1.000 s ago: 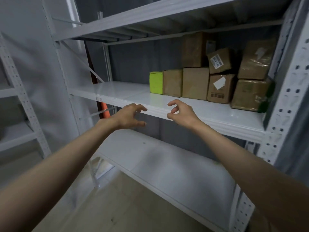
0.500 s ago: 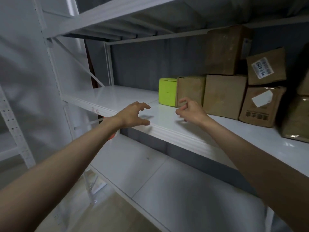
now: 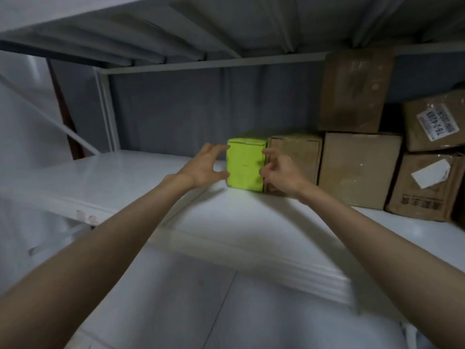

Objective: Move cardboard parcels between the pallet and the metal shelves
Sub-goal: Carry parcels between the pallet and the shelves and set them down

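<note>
Since the little green box (image 3: pixel 245 168) between the spread left hand (image 3: pixel 201 167) and curled right hand (image 3: pixel 279 172) looks light and stiff, its 2 flat sides seem best to squeeze.

Both hands now at green box (image 3: pixel 245 167)

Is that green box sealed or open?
Sealed, apparently: the green box stands upright on the shelf with its top flaps flat.
</note>
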